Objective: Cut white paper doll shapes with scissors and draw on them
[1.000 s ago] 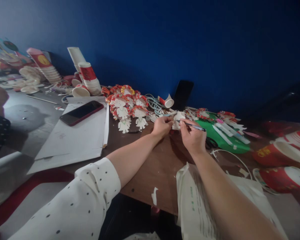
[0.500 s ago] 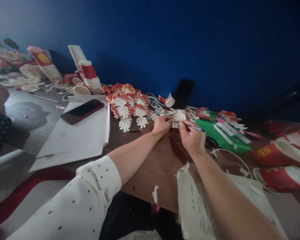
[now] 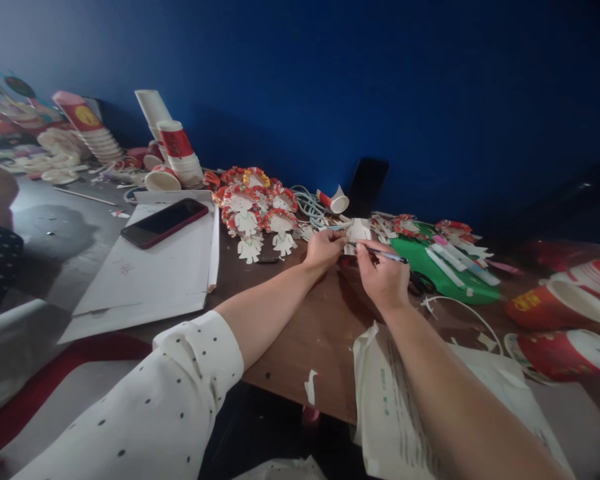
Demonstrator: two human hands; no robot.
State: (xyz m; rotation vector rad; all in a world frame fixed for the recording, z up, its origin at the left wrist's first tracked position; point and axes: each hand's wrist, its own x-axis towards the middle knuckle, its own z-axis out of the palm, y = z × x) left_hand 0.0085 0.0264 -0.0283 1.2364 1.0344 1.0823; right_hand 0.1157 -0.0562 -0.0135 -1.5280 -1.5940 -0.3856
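Note:
My right hand (image 3: 384, 273) is closed round a slim pen (image 3: 387, 254), its tip pointing left toward my other hand. My left hand (image 3: 326, 248) has its fingers pinched on the edge of a small white paper cutout (image 3: 359, 231), partly hidden by both hands. To the left lies a pile of paper figures (image 3: 250, 213) with red and yellow ruffled tops. Right of my hands, a green sheet (image 3: 420, 261) bears white pens (image 3: 453, 261) and more cutouts. Black scissors (image 3: 422, 284) lie beside my right hand.
A phone (image 3: 165, 223) rests on a white board (image 3: 145, 280) at left. Stacked paper cups (image 3: 180, 155) stand behind it; more red cups (image 3: 563, 307) lie at right. Another phone (image 3: 369, 185) leans against the blue wall. A white bag (image 3: 393, 400) hangs over the table's front edge.
The pen and my right hand have shifted very slightly. My left hand keeps its place on the paper cutout, and the surrounding things stay put.

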